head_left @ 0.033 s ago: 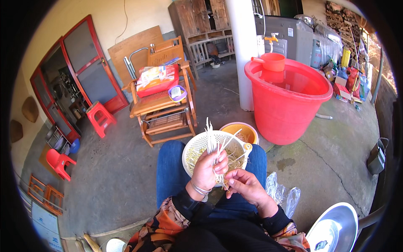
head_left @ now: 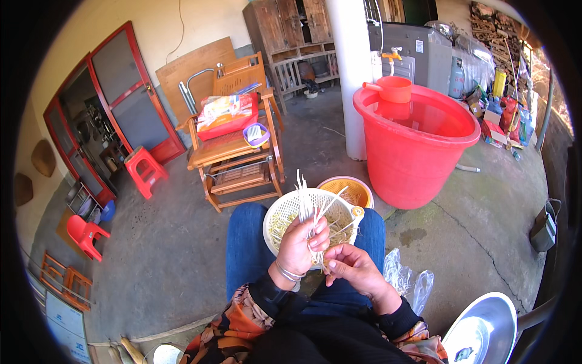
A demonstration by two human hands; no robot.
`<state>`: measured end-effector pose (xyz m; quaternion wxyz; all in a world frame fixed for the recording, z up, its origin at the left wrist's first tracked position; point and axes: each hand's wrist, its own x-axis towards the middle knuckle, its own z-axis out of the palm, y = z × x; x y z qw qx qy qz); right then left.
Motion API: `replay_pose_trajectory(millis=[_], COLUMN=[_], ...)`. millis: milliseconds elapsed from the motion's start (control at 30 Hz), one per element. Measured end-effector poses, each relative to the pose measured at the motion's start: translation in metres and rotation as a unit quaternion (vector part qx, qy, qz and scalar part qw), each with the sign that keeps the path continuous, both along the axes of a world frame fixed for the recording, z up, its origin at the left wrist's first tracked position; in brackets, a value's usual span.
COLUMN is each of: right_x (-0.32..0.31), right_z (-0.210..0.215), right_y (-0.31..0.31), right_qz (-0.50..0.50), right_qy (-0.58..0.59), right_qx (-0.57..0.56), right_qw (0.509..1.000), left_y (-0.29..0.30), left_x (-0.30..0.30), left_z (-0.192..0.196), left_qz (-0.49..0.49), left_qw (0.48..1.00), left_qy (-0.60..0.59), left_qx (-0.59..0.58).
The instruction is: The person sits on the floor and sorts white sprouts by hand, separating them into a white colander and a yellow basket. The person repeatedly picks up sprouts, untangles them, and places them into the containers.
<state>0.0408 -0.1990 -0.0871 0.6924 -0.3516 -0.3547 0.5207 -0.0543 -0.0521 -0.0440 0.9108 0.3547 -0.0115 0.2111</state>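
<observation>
A bunch of long white bean sprouts (head_left: 304,197) stands upright in my left hand (head_left: 295,249), whose fingers wrap round the stems. Just below and to the right, my right hand (head_left: 357,270) pinches at the lower ends of the same bunch between thumb and forefinger. Both hands are over the near side of a white colander (head_left: 270,225) set between my knees, with more sprouts lying inside it. Behind it, a yellow basket (head_left: 345,181) with a pale rim also has sprouts in it. My hands cover part of the colander.
A large red tub (head_left: 418,164) of water with a red dipper (head_left: 395,90) stands ahead right. A wooden chair (head_left: 227,155) holding a red basin is ahead left. Clear plastic bags (head_left: 403,276) lie by my right knee, near a metal basin (head_left: 485,321). Red stools (head_left: 144,171) stand left.
</observation>
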Motion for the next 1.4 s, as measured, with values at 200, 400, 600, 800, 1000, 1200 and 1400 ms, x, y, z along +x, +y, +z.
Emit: replay_pose_trajectory(millis=[200, 400, 600, 800, 1000, 1200, 1400], right_x=[-0.004, -0.001, -0.011, -0.015, -0.009, -0.028, -0.029], right_z=[-0.005, -0.005, -0.005, -0.003, 0.003, 0.004, 0.007], right_y=[0.003, 0.003, 0.004, 0.001, -0.006, -0.004, -0.002], right_qz=[-0.033, -0.012, -0.066, -0.078, -0.026, -0.249, -0.382], right_qy=[-0.075, -0.033, -0.061, -0.113, -0.067, -0.31, -0.424], right_qx=[0.004, -0.006, 0.012, -0.002, -0.003, 0.073, 0.126], right_qw=[0.997, 0.999, 0.996, 0.991, 0.997, 0.915, 0.811], left_y=[-0.001, 0.001, -0.001, 0.003, 0.011, 0.007, 0.004], left_x=[0.0, 0.002, 0.003, 0.003, -0.001, -0.002, -0.001], left_z=[-0.007, -0.012, -0.012, -0.019, -0.016, -0.008, -0.008], left_qz=[0.007, -0.053, -0.034, -0.037, 0.013, 0.08, 0.111], left_qw=[0.999, 0.991, 0.987, 0.987, 0.99, 0.993, 0.991], left_qy=[0.005, -0.01, -0.003, -0.007, -0.036, -0.035, -0.029], left_qx=[-0.033, -0.124, -0.157, -0.157, -0.134, -0.085, -0.066])
